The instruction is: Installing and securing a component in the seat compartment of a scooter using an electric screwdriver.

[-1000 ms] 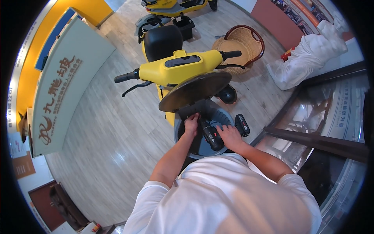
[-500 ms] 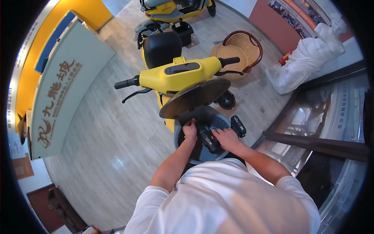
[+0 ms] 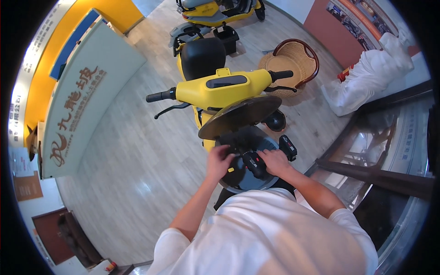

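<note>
My right hand is closed around the handle of a black cordless drill with a small red mark. The drill's battery sticks out to the right of that hand. The drill is over a round grey front basket, its chuck end toward the far left. My left hand is over the basket's left rim, thumb and fingers apart, nothing visible between them. A small yellow piece shows just below it. Above the basket, a dark oval lid stands tilted up.
A yellow scooter with black handlebars carries the basket. Behind it are another yellow scooter and a black crate. A wicker chair and white statue are at right, a reception counter at left, and glass doors at near right.
My left hand has drawn back from the drill's front end toward the basket's left rim, its fingers spreading. The right hand keeps its hold on the drill. The whole view has shifted slightly.
</note>
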Available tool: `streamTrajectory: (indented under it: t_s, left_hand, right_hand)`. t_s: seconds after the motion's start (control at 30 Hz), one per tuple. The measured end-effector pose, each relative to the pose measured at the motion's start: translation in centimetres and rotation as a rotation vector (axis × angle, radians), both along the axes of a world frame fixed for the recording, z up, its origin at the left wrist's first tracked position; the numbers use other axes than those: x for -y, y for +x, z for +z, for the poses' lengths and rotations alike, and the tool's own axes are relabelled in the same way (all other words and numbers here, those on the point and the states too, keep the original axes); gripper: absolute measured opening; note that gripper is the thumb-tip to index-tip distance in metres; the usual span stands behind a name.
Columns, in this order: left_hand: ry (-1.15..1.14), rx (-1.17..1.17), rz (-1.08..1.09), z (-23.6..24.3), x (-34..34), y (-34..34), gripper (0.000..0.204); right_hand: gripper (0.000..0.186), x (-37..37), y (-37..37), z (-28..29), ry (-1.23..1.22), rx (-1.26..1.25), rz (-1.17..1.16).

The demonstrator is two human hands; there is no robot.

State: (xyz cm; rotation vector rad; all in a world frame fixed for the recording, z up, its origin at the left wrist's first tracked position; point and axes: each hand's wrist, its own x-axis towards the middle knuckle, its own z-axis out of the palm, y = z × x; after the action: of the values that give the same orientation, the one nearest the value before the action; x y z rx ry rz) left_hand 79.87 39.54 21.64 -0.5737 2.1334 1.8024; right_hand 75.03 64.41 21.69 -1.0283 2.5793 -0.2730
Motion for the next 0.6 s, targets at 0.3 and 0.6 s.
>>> streamTrajectory:
  t_s: [0.3, 0.6]
  left_hand:
    - [-0.215, 0.288, 0.002, -7.3, 4.4, 1.2, 0.055]
    - [-0.218, 0.276, -0.104, -7.3, 4.8, 0.2, 0.044]
  right_hand:
    - [0.039, 1.3, -1.0, 1.7, -0.012, 0.001, 0.039]
    - [0.044, 1.5, -0.8, 2.3, 0.006, -0.008, 0.016]
